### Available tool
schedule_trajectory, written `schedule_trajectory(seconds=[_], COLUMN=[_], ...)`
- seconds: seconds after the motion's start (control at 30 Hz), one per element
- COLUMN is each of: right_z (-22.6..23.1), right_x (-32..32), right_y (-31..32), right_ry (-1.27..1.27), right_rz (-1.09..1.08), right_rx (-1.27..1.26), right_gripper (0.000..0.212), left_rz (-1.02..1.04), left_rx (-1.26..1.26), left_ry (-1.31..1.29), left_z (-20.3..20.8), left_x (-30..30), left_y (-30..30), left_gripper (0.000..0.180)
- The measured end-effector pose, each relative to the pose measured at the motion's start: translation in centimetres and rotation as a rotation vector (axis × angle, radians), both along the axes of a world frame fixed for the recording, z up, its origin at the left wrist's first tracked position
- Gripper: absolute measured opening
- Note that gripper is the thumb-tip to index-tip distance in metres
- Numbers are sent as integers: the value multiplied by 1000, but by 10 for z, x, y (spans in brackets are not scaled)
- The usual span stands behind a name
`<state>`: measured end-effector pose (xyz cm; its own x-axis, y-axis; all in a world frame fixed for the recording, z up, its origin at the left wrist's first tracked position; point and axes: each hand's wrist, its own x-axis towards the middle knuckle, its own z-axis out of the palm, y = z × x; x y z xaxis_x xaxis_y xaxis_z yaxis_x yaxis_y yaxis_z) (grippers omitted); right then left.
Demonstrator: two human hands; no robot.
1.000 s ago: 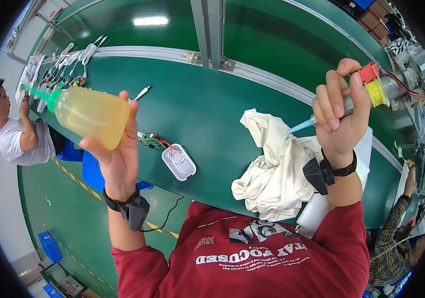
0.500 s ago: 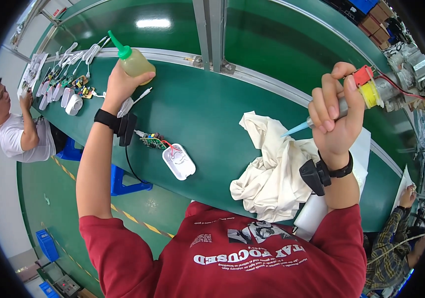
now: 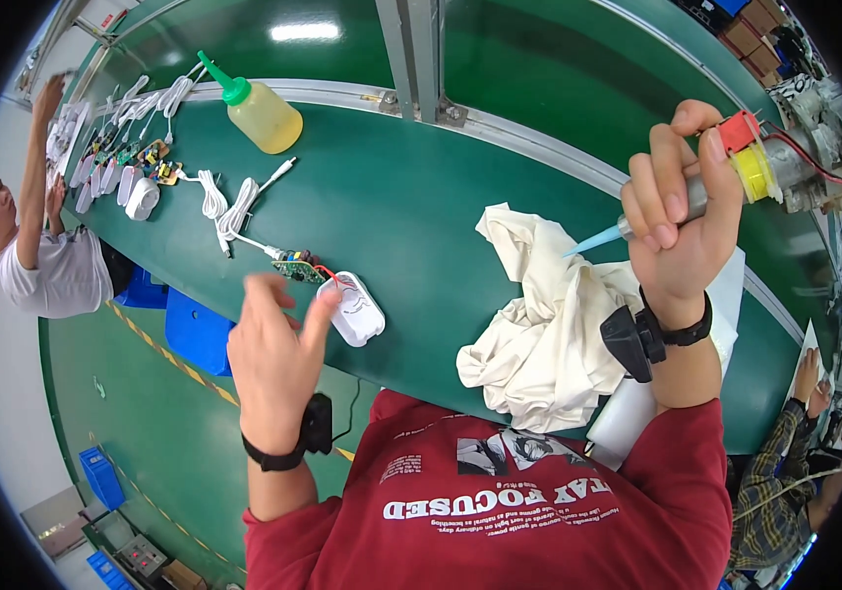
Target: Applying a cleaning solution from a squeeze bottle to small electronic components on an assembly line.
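Observation:
My left hand (image 3: 278, 344) is empty, thumb apart from the half-bent fingers. It hovers at the table's near edge beside a white plastic housing (image 3: 358, 315) and a small green circuit board (image 3: 298, 268). Red wires run between board and housing; a coiled white cable (image 3: 237, 208) leads from the board. My right hand (image 3: 672, 211) is wrapped round a grey cylindrical dispenser (image 3: 783, 165) with a light-blue tapered nozzle, yellow tape and a red switch. Its nozzle points left above a crumpled cream cloth (image 3: 544, 324). A squeeze bottle (image 3: 266, 118) of yellowish liquid, green-spouted, stands at the back left.
Several boards, housings and white cables (image 3: 150, 162) lie on the green table (image 3: 411, 226) at the far left. A metal post (image 3: 411, 59) rises behind it. A white roll (image 3: 623, 423) lies by my right arm. A co-worker (image 3: 37, 236) is at the left, another (image 3: 785, 472) at the right.
My left hand has let go of the squeeze bottle, which now stands on the table, and has come back toward the housing. My right hand has shifted slightly right with the dispenser.

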<state>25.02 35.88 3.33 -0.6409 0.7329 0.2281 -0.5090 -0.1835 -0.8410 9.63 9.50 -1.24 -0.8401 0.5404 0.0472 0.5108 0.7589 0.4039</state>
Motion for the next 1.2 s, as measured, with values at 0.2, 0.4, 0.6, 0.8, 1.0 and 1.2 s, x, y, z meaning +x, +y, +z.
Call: schedule_trajectory(seconds=[0.2,0.4,0.6,0.8,1.0,1.2], right_z=[1,2,6,11,16,2], right_x=[2,6,4,10,12,16], right_y=[-5,-6,-5,-9,-19,-19], right_ry=[27,-23,-47,-56,-87,-30], right_rz=[50,30,10,21,114,213], right_rx=[-2,52,53,36,-47,38], right_gripper=[22,23,24,26,23,20], left_rz=[167,107,30,-263,-445,-591], left_rx=[-192,303,960,730,515,418], left_ry=[-4,-645,-1264,-1528,-1494,-1464], left_z=[-18,-20,-15,-9,-15,-12], left_x=[-33,-33,-22,8,45,56], left_y=[12,-28,-60,6,64,90], left_gripper=[52,40,43,42,42,40])
